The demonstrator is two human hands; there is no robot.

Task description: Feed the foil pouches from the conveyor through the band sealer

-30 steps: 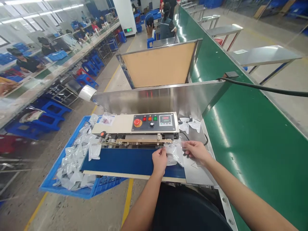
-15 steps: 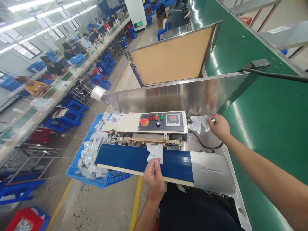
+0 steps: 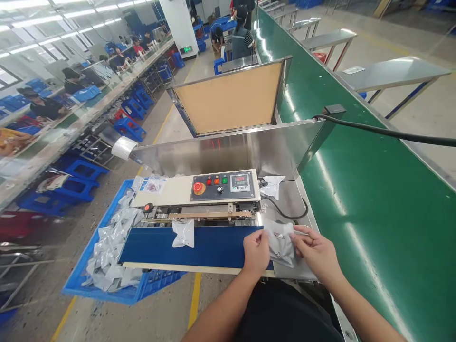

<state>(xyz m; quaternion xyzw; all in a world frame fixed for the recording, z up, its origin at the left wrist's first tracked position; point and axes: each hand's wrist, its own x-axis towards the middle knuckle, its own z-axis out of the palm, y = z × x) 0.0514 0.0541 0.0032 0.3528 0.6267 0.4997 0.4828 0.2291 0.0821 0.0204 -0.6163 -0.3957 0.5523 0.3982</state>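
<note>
Both hands grip one small clear plastic bag [image 3: 280,242] over the metal infeed plate [image 3: 290,270] at the right end of the sealing machine [image 3: 199,190]. My left hand [image 3: 256,251] pinches the bag's left edge. My right hand [image 3: 315,251] pinches its right side. Another small bag [image 3: 184,233] lies on the blue belt [image 3: 221,244], its top edge in the sealing slot. One more loose bag [image 3: 271,186] rests on the steel tray to the right of the control panel.
A blue crate [image 3: 89,289] with several sealed bags sits on the floor under the belt's left end. A black cable [image 3: 288,213] loops on the tray. A long green conveyor [image 3: 374,204] runs along the right. Other people work at benches far left and ahead.
My right hand came back from the tray beside the panel with a new bag. My left hand let go of the earlier bag, which travelled left along the belt, and now shares the new one.
</note>
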